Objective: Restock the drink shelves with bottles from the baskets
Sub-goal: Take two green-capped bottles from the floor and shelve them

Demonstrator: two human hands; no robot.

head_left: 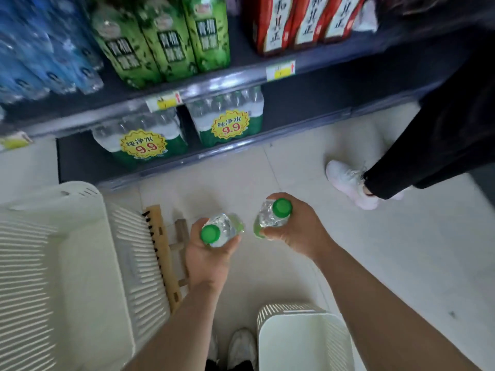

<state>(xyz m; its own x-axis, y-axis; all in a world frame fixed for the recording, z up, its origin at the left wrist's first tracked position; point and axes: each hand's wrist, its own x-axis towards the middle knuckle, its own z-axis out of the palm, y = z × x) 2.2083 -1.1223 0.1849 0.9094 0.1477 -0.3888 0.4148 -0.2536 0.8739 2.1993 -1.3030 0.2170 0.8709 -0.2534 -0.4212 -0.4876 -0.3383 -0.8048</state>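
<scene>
Your left hand [206, 257] grips a clear plastic green-capped water bottle [220, 231], palm turned up. Your right hand [296, 227] curls around a second green-capped clear bottle [273, 216], both forearms stretched forward over the pale tiled floor [308, 162].

— What's underfoot?
— Pale tiled floor [401, 250], running right up to the dark shelving unit [321, 108].
— Anything lying before that unit?
— A wooden frame [161, 250], flat on the tiles, just in front of its base.

Shelves [219, 80] stand ahead; two water packs [142, 141] sit side by side on the bottom shelf. Large basket [67, 263] left, small basket [302, 341] lower right. Left grip [206, 261] holds the left bottle [223, 230], right grip [297, 231] the right bottle [272, 218], both between the baskets.
</scene>
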